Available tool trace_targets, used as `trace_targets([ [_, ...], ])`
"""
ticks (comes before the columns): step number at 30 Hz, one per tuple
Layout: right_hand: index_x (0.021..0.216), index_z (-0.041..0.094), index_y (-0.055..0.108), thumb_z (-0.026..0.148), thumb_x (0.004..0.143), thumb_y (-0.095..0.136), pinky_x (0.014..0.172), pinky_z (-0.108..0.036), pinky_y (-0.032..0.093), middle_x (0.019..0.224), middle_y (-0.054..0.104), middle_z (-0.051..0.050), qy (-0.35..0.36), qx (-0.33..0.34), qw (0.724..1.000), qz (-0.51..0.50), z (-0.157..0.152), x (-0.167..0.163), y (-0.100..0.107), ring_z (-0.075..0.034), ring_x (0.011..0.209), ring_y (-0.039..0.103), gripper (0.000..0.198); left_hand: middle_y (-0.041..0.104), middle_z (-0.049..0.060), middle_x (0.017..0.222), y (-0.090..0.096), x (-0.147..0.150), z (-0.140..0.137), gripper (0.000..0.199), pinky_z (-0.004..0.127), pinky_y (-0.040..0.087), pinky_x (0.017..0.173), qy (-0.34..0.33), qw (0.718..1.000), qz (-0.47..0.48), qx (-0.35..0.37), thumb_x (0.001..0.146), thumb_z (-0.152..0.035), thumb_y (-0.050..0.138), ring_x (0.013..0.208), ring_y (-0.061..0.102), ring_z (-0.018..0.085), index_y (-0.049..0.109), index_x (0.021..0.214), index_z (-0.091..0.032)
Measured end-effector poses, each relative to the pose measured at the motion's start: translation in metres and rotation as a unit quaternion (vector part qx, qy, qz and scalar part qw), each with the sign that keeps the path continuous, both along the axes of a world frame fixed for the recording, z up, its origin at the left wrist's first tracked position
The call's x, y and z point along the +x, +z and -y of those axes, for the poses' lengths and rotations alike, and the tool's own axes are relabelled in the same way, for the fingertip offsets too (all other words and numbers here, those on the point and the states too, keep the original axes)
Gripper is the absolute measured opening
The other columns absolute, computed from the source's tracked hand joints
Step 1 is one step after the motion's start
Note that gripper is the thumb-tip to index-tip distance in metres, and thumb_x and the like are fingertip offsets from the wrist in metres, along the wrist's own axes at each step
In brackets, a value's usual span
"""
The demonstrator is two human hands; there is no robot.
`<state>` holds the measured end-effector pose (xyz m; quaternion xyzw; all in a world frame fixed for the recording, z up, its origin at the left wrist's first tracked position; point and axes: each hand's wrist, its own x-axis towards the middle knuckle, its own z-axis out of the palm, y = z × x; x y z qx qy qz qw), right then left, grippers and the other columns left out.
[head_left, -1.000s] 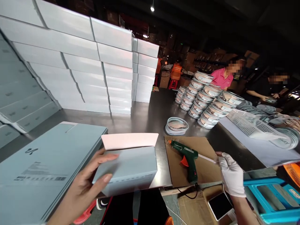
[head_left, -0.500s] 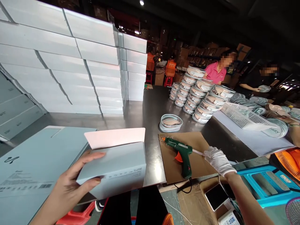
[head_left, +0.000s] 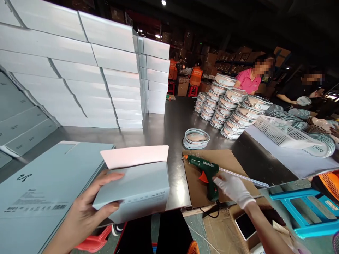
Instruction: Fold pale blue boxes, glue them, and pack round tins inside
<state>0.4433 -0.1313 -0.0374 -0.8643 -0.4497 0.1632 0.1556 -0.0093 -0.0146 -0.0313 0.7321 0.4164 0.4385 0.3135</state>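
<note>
My left hand (head_left: 92,201) grips a pale blue carton (head_left: 135,183) by its left end, thumb on the near side and fingers over the top. The carton's pinkish flap (head_left: 135,157) stands raised at the far edge. A green hot glue gun (head_left: 203,167) with an orange trigger lies on a cardboard sheet (head_left: 193,190). From its back sticks out a long clear glue stick (head_left: 246,177). My right hand (head_left: 234,188), in a white glove, is at the gun's handle with fingers stretched towards it, not wrapped around it. Whether the fingertips touch is unclear.
A larger pale blue box (head_left: 53,180) lies at left, before a wall of stacked white boxes (head_left: 74,77). Clear oval pouches (head_left: 196,138) sit behind the gun, with stacks (head_left: 233,113) beyond. A white basket (head_left: 283,132) and a blue stool (head_left: 304,208) are right. Co-workers are behind.
My right hand has left the end of the glue stick and moved left to the gun's handle. More of the stick now shows. The left hand keeps holding the carton.
</note>
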Motion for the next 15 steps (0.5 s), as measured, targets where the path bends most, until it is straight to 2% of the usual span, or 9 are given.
trace_targets([
  [2,0.100,0.016,0.068,0.043,0.098,0.066,0.066,-0.029,0.058,0.090,0.070,-0.001,-0.006,-0.003,0.990,-0.139,-0.005,-0.017,-0.014,-0.013,0.072,0.067,0.027,0.069,0.000,0.127,0.005,0.000,0.003,0.032,0.024,0.059,0.066,-0.014,0.998,0.026,-0.052,0.086,-0.046,0.069,0.112,0.068,0.029,0.069,0.117,-0.038],
  [3,0.104,0.015,0.068,0.042,0.099,0.065,0.064,-0.028,0.058,0.092,0.070,-0.001,-0.014,0.009,0.979,-0.202,-0.007,-0.022,-0.018,-0.013,0.071,0.067,0.027,0.067,0.001,0.130,0.007,0.000,0.004,0.036,0.023,0.057,0.057,-0.016,0.997,0.028,-0.073,0.084,-0.047,0.070,0.112,0.068,0.030,0.068,0.118,-0.038],
  [4,0.106,0.015,0.067,0.042,0.100,0.064,0.063,-0.027,0.057,0.092,0.070,-0.001,-0.023,0.026,0.965,-0.261,-0.006,-0.027,-0.021,-0.012,0.070,0.066,0.027,0.066,0.001,0.132,0.009,0.000,0.004,0.038,0.023,0.057,0.055,-0.016,0.996,0.026,-0.087,0.083,-0.047,0.070,0.114,0.068,0.031,0.068,0.119,-0.038],
  [5,0.105,0.015,0.067,0.043,0.101,0.062,0.061,-0.026,0.057,0.090,0.069,0.000,-0.029,0.046,0.947,-0.316,-0.005,-0.031,-0.021,-0.012,0.068,0.065,0.029,0.066,0.001,0.133,0.010,0.000,0.004,0.038,0.024,0.059,0.061,-0.017,0.995,0.022,-0.091,0.082,-0.046,0.071,0.119,0.066,0.032,0.068,0.119,-0.038],
  [6,0.103,0.015,0.067,0.046,0.101,0.060,0.059,-0.026,0.056,0.086,0.068,0.000,-0.033,0.069,0.927,-0.366,-0.002,-0.036,-0.019,-0.011,0.064,0.063,0.032,0.067,0.001,0.132,0.010,-0.001,0.003,0.038,0.029,0.062,0.075,-0.020,0.996,0.017,-0.085,0.081,-0.045,0.072,0.125,0.063,0.033,0.068,0.119,-0.038],
  [8,0.096,0.015,0.066,0.057,0.097,0.059,0.061,-0.028,0.056,0.080,0.069,-0.001,-0.030,0.125,0.883,-0.452,0.004,-0.046,-0.011,-0.012,0.063,0.064,0.042,0.069,0.001,0.131,0.009,-0.001,-0.002,0.039,0.040,0.055,0.101,-0.025,0.997,0.007,-0.068,0.081,-0.047,0.074,0.133,0.058,0.034,0.069,0.118,-0.039],
  [9,0.095,0.017,0.067,0.064,0.092,0.060,0.066,-0.031,0.058,0.084,0.071,-0.003,-0.025,0.161,0.859,-0.486,0.006,-0.052,-0.006,-0.014,0.069,0.068,0.048,0.068,0.001,0.133,0.008,0.000,-0.005,0.040,0.044,0.052,0.107,-0.025,0.998,0.000,-0.066,0.081,-0.050,0.074,0.134,0.057,0.035,0.069,0.120,-0.039],
  [12,0.103,0.023,0.068,0.080,0.069,0.063,0.086,-0.039,0.060,0.111,0.076,-0.010,0.007,0.259,0.787,-0.561,-0.002,-0.075,0.009,-0.024,0.101,0.074,0.066,0.066,0.004,0.138,0.007,0.003,-0.016,0.044,0.045,0.051,0.107,-0.032,0.998,-0.016,-0.053,0.083,-0.052,0.074,0.133,0.059,0.036,0.069,0.123,-0.037],
  [15,0.101,0.027,0.070,0.074,0.060,0.072,0.081,-0.040,0.061,0.114,0.077,-0.009,0.054,0.293,0.736,-0.609,-0.022,-0.099,0.025,-0.029,0.106,0.074,0.062,0.069,0.005,0.132,0.013,0.010,-0.021,0.041,0.039,0.053,0.104,-0.049,0.999,-0.008,-0.013,0.084,-0.044,0.076,0.127,0.065,0.031,0.068,0.124,-0.034],
])
